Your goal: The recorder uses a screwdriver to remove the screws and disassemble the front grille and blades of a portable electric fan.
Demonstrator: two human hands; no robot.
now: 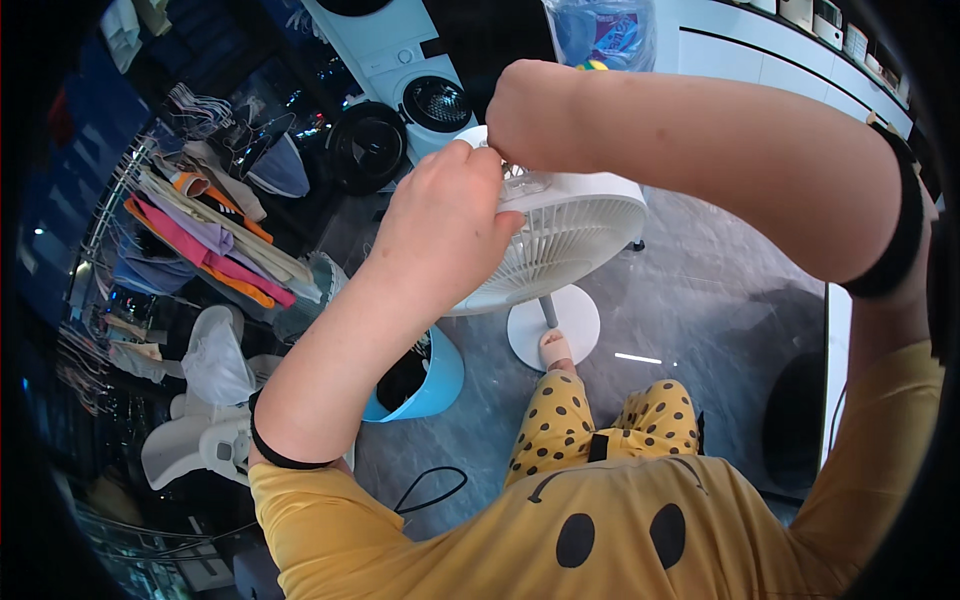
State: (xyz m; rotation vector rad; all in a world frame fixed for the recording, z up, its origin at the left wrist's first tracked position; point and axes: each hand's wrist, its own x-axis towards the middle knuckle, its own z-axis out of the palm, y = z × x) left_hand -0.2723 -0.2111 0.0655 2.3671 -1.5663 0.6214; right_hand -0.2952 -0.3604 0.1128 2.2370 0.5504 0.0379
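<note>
The person's bare left hand (445, 200) curves over the upper left part of a white plastic standing fan (570, 240), its fingers bent and their tips hidden, its thumb held apart over the ribbed grille. The bare right hand (515, 110) bends sharply at the wrist just beyond it, folded in toward the left fingers; I cannot tell how far it is closed or what either hand has hold of.

The fan sits directly under both hands — a round, tilted head with fine radiating ribs and a smooth rim. A clear, glossy piece (527, 183) catches the light just below the right hand. Under the head, a slim grey post (548, 312) meets a flat, matte white disc base (582, 318), on which a bare foot (556, 348) rests.

Below the left hand stands a smooth, light-blue plastic bucket (447, 380), dark inside. Left of that hand hang soft, draped garments (200, 245) in pink, orange and pale cloth. Beyond the hands, a glossy white front-loading machine (435, 75) shows a round drum opening, and a crinkled, see-through plastic bag (603, 35) stands farther off — all above a grey, marbled floor (700, 290).
</note>
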